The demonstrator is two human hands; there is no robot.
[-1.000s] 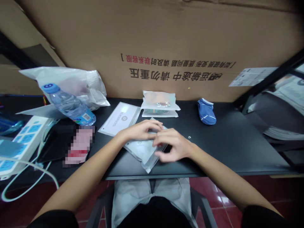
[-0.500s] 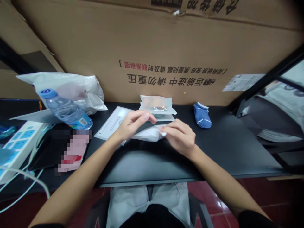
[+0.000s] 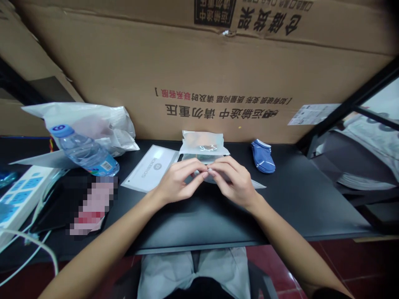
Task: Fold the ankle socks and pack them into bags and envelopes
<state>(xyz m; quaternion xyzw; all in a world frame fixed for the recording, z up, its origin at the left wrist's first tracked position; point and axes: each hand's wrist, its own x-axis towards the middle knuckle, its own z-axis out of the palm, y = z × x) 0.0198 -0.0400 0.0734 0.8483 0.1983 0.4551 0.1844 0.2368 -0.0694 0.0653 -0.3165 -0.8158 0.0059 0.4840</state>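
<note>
My left hand [image 3: 177, 180] and my right hand [image 3: 235, 182] meet over the desk, thumbs and index fingertips pinched together on the edge of a thin frosted plastic bag [image 3: 258, 185]. Most of that bag is hidden behind my fingers; a pointed corner sticks out past my right hand. To the left, a flat frosted bag with printed lettering [image 3: 149, 166] lies partly beside my left wrist. Just beyond my fingertips sit stacked frosted packets [image 3: 202, 143] with something orange-toned inside the top one. A folded pair of blue socks [image 3: 263, 157] rests farther right.
A water bottle [image 3: 85, 151] leans against a white plastic bag [image 3: 120, 124] at the left. Nearer are a power strip [image 3: 23, 189], cables and a blurred pink item [image 3: 93, 205]. A large cardboard box [image 3: 124, 70] walls off the black desk's [image 3: 299, 207] back.
My left hand has come down to the bag and now pinches its edge beside my right hand. The bag has shifted right, its corner now showing past the right hand. The view has tilted slightly upward.
</note>
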